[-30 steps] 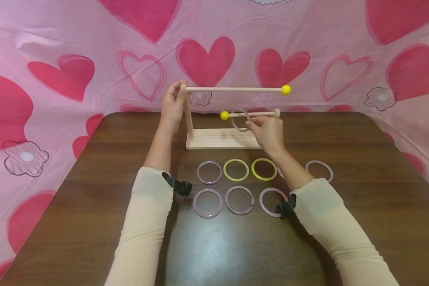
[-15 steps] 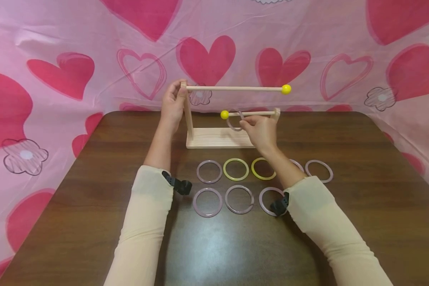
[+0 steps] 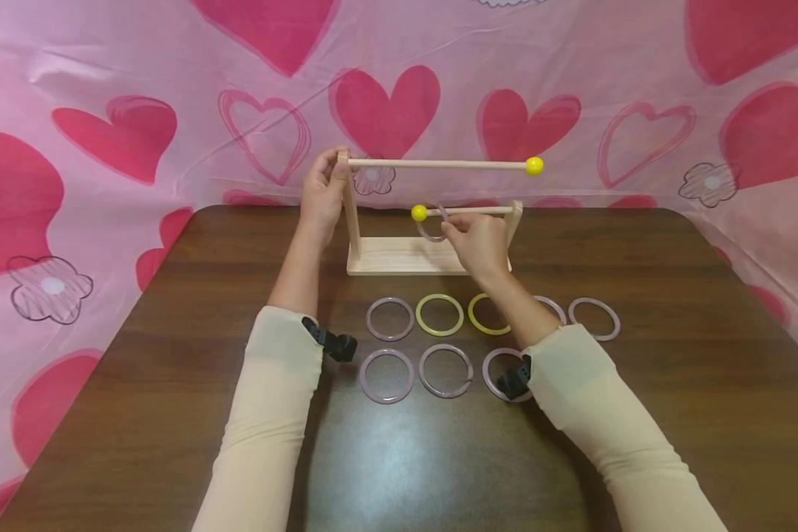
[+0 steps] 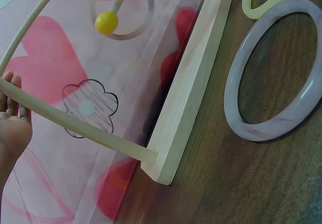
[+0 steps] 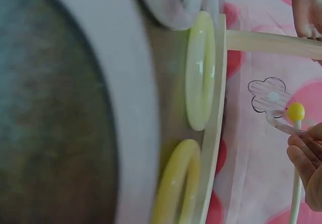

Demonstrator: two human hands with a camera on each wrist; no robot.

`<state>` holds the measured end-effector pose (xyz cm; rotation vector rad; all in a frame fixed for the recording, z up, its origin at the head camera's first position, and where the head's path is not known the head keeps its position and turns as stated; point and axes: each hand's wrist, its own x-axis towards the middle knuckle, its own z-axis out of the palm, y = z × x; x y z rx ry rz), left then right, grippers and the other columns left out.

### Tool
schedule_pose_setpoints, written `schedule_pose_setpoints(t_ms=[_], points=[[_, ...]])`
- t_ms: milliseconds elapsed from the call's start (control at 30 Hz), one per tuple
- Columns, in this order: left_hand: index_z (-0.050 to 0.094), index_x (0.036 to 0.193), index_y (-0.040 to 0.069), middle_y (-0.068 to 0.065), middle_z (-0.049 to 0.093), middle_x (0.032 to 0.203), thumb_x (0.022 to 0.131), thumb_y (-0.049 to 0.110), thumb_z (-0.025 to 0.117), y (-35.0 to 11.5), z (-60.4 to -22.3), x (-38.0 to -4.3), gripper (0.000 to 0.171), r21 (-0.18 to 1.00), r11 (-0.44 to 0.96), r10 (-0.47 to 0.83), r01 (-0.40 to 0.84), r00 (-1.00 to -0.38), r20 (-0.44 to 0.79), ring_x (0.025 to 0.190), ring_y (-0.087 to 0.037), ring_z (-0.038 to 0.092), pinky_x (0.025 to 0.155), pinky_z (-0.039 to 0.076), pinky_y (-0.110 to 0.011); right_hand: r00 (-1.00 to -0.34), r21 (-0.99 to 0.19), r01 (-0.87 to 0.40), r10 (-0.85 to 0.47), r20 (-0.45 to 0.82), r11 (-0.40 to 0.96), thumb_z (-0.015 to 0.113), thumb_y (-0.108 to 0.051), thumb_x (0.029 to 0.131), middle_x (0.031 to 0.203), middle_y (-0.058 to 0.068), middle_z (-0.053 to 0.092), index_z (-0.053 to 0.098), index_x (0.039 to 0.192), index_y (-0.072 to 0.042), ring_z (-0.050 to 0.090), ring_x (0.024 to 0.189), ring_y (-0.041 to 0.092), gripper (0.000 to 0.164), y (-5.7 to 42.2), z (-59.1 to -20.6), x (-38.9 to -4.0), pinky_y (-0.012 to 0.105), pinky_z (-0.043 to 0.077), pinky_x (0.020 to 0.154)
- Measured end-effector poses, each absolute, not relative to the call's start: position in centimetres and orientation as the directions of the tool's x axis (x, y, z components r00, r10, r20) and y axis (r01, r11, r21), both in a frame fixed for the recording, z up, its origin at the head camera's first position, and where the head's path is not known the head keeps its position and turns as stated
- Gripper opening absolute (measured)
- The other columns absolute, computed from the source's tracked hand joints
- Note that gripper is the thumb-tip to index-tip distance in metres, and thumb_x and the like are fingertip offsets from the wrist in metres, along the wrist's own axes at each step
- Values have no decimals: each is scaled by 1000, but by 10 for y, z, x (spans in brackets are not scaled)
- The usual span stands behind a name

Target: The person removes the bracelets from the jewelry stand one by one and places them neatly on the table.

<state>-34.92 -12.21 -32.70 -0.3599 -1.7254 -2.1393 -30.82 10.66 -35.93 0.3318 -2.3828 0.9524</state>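
My left hand (image 3: pixel 324 196) grips the top of the left upright of a wooden bangle stand (image 3: pixel 406 256), where the long upper rod joins it. My right hand (image 3: pixel 484 245) pinches a pale purple bangle (image 3: pixel 431 237) between thumb and fingers. The short lower rod (image 3: pixel 485 212) runs through this bangle, close to the yellow ball (image 3: pixel 419 213) at its left tip. From the left wrist, the bangle (image 4: pixel 124 36) shows hanging round the rod just behind the ball. No bangle is on the upper rod (image 3: pixel 439 163), which ends in another yellow ball (image 3: pixel 535 165).
Two rows of bangles lie flat in front of the stand: pale purple ones, like this bangle (image 3: pixel 387 400), and two yellow ones, one yellow bangle (image 3: pixel 440 297) near the middle. They rest on a dark wooden table (image 3: pixel 399 473). Behind hangs a pink heart-print cloth (image 3: pixel 452 44).
My right hand has slid the pale purple bangle leftward along the lower rod, from about its middle to near the yellow ball. My left hand keeps its grip on the upright.
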Motion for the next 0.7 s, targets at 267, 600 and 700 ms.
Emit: schedule_pose_setpoints(t_ms=[267, 600, 700], points=[[51, 116, -5, 6, 59, 88, 90, 14, 50, -121, -328, -351, 32, 871, -194, -136, 451, -892, 431, 90, -11, 53, 85, 41, -24, -808, -553, -427, -27, 589, 715, 69, -10, 81, 81, 12, 69, 74, 88, 0, 67, 77, 23, 13, 102, -352, -308, 36, 49, 67], [51, 115, -5, 7, 58, 88, 88, 17, 50, -120, -328, -351, 36, 865, -180, -142, 469, -882, 449, 88, -10, 53, 84, 40, -23, -812, -567, -426, -21, 584, 705, 70, -11, 81, 83, 13, 69, 73, 90, 1, 67, 79, 24, 15, 105, -348, -303, 37, 50, 67], [52, 115, -5, 7, 58, 88, 86, 19, 51, -120, -328, -351, 38, 865, -184, -142, 466, -884, 446, 88, -10, 53, 84, 40, -23, -824, -591, -418, -13, 567, 690, 69, -11, 82, 85, 13, 69, 72, 91, 1, 67, 80, 25, 16, 107, -347, -302, 37, 51, 68]])
